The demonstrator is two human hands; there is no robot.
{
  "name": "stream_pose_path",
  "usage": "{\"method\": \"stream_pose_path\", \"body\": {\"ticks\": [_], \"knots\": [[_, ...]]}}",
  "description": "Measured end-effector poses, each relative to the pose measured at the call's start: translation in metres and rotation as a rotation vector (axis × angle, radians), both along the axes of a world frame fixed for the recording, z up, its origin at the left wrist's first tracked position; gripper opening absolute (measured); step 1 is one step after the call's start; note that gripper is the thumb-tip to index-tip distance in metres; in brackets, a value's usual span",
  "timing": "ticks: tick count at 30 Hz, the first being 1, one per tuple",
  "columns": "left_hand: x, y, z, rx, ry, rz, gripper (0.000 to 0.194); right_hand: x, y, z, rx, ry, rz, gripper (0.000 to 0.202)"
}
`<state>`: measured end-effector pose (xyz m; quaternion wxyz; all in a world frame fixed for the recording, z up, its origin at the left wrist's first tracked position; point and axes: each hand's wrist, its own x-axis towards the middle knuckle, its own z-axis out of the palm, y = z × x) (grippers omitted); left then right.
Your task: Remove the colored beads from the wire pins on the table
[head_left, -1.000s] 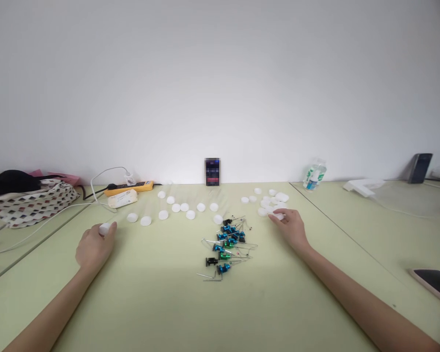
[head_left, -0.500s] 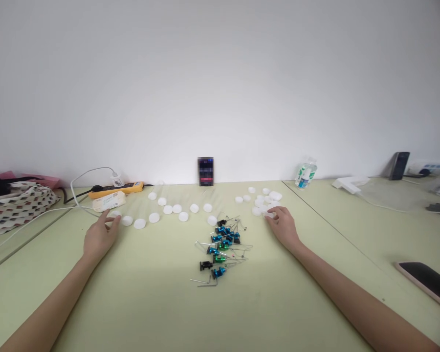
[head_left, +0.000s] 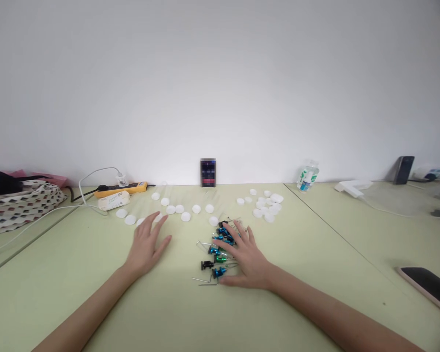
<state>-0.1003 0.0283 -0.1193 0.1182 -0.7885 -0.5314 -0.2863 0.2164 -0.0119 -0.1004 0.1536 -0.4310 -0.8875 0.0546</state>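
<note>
My right hand (head_left: 247, 259) is spread over the right side of a pile of small blue, green and black metal fittings with thin rods (head_left: 220, 259). Its fingers are apart and partly hide the pile; whether they touch it I cannot tell. A few thin bent metal rods (head_left: 207, 282) lie at the near edge of the pile. My left hand (head_left: 144, 247) hovers low over the table, fingers apart and holding nothing. It partly covers some white caps, beside a row of clear tubes with white caps (head_left: 186, 216).
Loose white caps (head_left: 269, 217) are grouped at the right. A screen (head_left: 208, 173) leans on the wall, and a clear bottle (head_left: 308, 177) stands to its right. At the left are a yellow power strip (head_left: 132, 187), a white packet (head_left: 114, 201) and a patterned bag (head_left: 25, 205). A phone (head_left: 430, 288) lies at far right.
My right hand has moved left and nearer, from the loose caps to over the metal fittings. My left hand has moved right, away from the leftmost cap, and its fingers have spread.
</note>
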Motion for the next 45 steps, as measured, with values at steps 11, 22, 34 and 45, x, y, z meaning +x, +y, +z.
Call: {"method": "stream_pose_path", "body": {"ticks": [11,22,34,45], "knots": [[0.091,-0.056,0.015,-0.308,0.109,-0.499,0.088,0.0,0.008,-0.012,-0.039,0.002,-0.097,0.06],[0.094,-0.047,0.004,-0.463,0.09,-0.422,0.08,0.002,0.007,-0.01,0.166,0.175,-0.091,0.043],[0.089,-0.049,0.003,-0.399,0.008,-0.454,0.064,0.07,0.065,-0.024,0.319,0.597,-0.562,0.025],[0.089,-0.058,0.007,-0.249,-0.133,-0.508,0.026,0.063,0.052,-0.021,0.354,0.615,-0.527,0.017]]}}
